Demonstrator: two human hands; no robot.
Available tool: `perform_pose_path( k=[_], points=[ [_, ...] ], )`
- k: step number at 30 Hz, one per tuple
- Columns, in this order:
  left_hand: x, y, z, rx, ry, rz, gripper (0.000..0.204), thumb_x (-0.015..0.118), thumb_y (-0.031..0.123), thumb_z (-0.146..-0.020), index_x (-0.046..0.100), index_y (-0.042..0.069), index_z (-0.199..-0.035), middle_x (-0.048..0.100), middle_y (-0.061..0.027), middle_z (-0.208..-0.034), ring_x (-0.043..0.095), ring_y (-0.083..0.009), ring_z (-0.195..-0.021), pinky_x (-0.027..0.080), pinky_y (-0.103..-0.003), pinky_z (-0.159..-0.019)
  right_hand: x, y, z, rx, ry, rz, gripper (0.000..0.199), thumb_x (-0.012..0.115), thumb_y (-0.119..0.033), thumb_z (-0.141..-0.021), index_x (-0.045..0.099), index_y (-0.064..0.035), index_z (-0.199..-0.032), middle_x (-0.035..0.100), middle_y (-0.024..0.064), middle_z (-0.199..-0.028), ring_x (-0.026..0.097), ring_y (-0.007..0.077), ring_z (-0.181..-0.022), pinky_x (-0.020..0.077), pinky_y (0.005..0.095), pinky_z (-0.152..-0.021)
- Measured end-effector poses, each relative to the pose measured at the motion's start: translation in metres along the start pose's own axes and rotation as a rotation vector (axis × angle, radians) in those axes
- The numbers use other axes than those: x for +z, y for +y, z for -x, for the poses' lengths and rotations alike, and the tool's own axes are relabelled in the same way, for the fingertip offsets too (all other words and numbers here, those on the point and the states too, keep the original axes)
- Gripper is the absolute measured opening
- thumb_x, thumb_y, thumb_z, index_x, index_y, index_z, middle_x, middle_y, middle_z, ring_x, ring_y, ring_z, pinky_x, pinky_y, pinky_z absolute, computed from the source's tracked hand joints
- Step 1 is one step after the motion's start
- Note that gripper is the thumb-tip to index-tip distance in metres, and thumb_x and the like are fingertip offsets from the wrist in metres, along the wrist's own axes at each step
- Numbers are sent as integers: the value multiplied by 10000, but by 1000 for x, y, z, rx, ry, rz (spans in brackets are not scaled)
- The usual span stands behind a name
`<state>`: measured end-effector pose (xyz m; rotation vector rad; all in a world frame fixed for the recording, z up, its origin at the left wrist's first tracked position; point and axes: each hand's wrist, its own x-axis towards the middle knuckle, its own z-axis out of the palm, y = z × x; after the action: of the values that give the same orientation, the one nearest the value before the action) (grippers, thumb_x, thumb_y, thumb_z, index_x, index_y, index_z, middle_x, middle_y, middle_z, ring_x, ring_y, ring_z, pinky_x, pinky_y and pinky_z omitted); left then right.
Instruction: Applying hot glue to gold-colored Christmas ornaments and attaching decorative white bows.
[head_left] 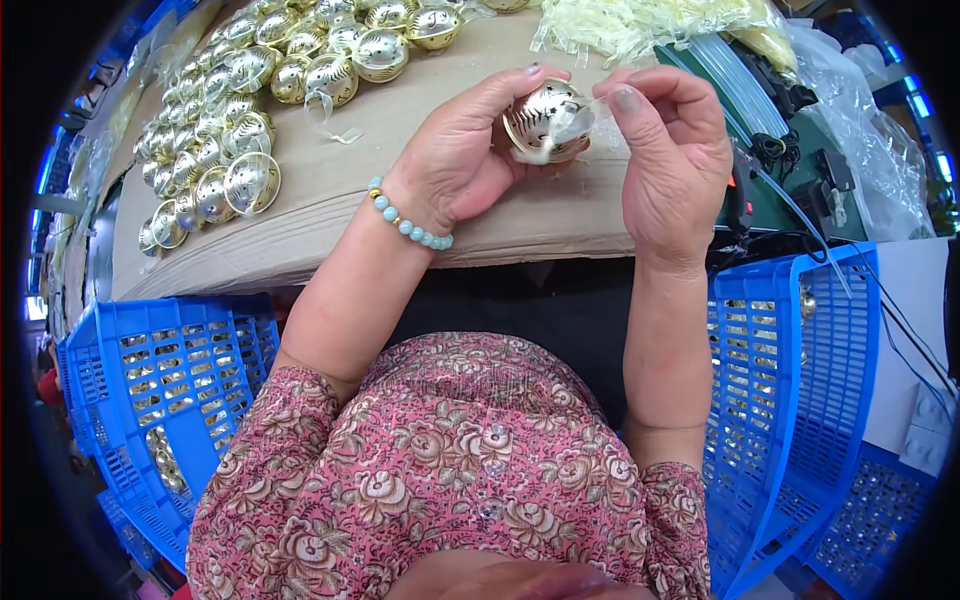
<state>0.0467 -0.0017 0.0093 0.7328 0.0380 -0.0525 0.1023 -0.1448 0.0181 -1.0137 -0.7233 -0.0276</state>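
Observation:
A shiny gold ball ornament (pixel 540 108) with dark cut-out marks sits in my left hand (pixel 470 140), whose fingers wrap round it from the left and below. A sheer pale ribbon (pixel 572 122) lies against the ball's right side. My right hand (pixel 680 150) is closed, pinching the ribbon's end between thumb and forefinger just right of the ball. Whether the ribbon is fastened to the ball I cannot tell. Both hands are raised over the front part of the cardboard-covered table (pixel 330 200).
Many similar gold balls (pixel 290 75) lie at the left and back, some with ribbons. Pale yellow ribbons (pixel 640 30) are heaped at the back right, near a glue gun (pixel 740 190) and cables. Blue crates (pixel 170 370) stand at the left, and another blue crate (pixel 790 400) at the right.

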Motion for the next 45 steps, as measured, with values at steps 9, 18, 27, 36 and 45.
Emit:
perform_pose_path(
  k=[9, 18, 27, 36, 45],
  points=[
    [-7, 3, 2, -93, -115, 122, 324, 478, 132, -877, 535, -27, -1153, 603, -175, -1055, 609, -297, -939, 473, -454, -896, -16, 9, -6, 60, -68, -119, 272, 626, 50, -807, 539, 4, -1060, 582, 73, -944, 556, 148, -896, 452, 294, -874],
    [-11, -1, 0, -117, -172, 33, 407, 454, 144, -864, 475, -40, -1226, 559, -207, -1153, 545, -317, -1093, 384, -487, -1002, -25, 46, -26, -273, -530, -831, 336, 659, 40, -778, 525, -8, -1082, 573, 72, -945, 552, 142, -857, 444, 238, -816],
    [8, -2, 8, -96, -52, -51, 287, 605, 250, -874, 618, 2, -1017, 635, -77, -921, 617, -179, -881, 499, -361, -817, -12, 6, -16, -232, -385, -529, 301, 632, 73, -776, 533, -1, -1051, 571, 61, -926, 541, 115, -814, 442, 210, -766],
    [11, -3, 4, -110, -187, -399, 247, 660, 168, -827, 592, -3, -991, 640, -78, -902, 624, -141, -815, 498, -278, -768, -19, -9, 3, 95, -67, 63, 266, 622, 52, -798, 572, 21, -1058, 590, 61, -946, 560, 131, -881, 457, 254, -819],
    [-5, 1, -2, 15, 38, 92, 212, 609, 155, -852, 571, -8, -982, 623, -162, -896, 624, -260, -831, 533, -393, -750, -111, -42, 11, 367, 329, 1869, 465, 627, -473, -777, 654, -39, -943, 657, 179, -922, 619, 351, -876, 470, 416, -759]
  ],
)
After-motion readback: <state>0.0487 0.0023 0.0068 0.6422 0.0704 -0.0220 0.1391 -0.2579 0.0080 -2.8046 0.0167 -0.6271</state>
